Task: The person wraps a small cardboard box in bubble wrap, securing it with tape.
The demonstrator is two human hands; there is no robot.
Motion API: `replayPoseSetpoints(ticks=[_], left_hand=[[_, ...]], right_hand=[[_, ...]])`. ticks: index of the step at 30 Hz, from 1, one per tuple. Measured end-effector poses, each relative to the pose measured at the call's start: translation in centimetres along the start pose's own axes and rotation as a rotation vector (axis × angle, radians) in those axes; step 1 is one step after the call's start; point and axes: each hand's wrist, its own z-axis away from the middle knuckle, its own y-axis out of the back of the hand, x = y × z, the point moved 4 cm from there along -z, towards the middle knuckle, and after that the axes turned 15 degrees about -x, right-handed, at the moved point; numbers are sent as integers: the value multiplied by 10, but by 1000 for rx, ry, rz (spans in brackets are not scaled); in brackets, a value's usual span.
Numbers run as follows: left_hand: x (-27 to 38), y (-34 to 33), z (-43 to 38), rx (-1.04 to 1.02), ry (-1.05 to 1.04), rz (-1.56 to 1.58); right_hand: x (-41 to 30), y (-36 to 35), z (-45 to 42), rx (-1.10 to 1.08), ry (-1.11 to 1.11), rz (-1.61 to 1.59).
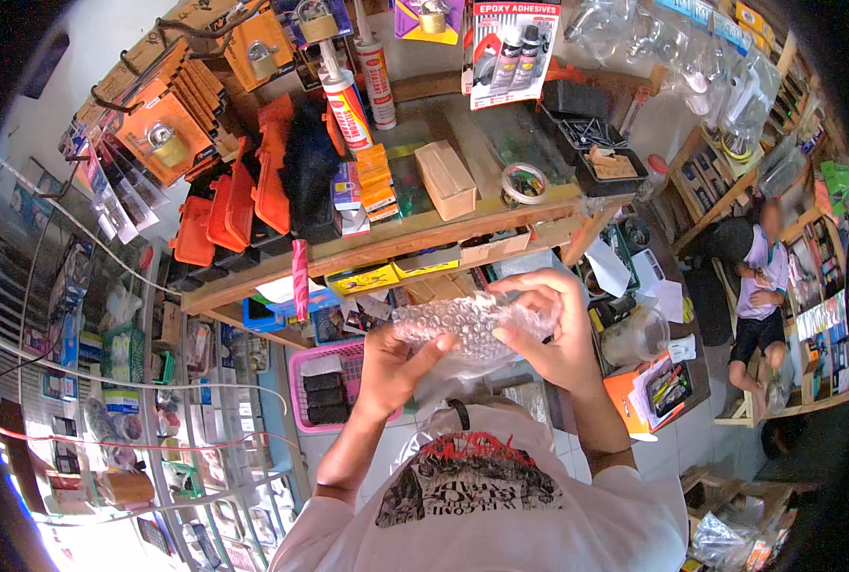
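Observation:
A bundle of clear bubble wrap [460, 330] is held up in front of my chest. My left hand [403, 365] grips its left end, with the thumb lying along the near side. At the right end, my right hand [549, 329] pinches the loose plastic between thumb and fingers. Whatever the wrap may contain cannot be made out. Beyond the hands runs a wooden-edged counter [388, 232], bearing a small cardboard box [446, 180] and a round tub [524, 184].
Left of the hands stands a pink plastic basket [297, 390] holding dark packs. An orange box of pens [628, 400] is at the right. Padlocks on cards [167, 143] and silicone sealant tubes [345, 100] are at the counter's far side. A person [762, 272] sits at the far right.

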Motion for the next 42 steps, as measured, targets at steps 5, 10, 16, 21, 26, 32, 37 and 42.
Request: replayPoseSetpoints(ticks=[5, 10, 16, 21, 26, 32, 37, 42], left_hand=[[12, 0, 6, 52, -3, -248], [23, -6, 14, 63, -37, -306], [34, -9, 22, 24, -145, -574], [55, -20, 20, -77, -345, -908], [63, -28, 19, -111, -421, -1104], [57, -24, 17, -111, -379, -1058], [49, -21, 15, -57, -283, -947], [42, -16, 18, 55, -9, -785]], right_hand=[[-36, 6, -15, -293, 152, 563], [-42, 2, -15, -295, 122, 697], [-39, 4, -13, -252, 65, 744], [-34, 5, -8, -265, 62, 713], [-41, 5, -10, -239, 47, 737], [-37, 8, -6, -205, 119, 638], [-32, 10, -7, -237, 117, 602], [-32, 12, -14, -288, -29, 629]])
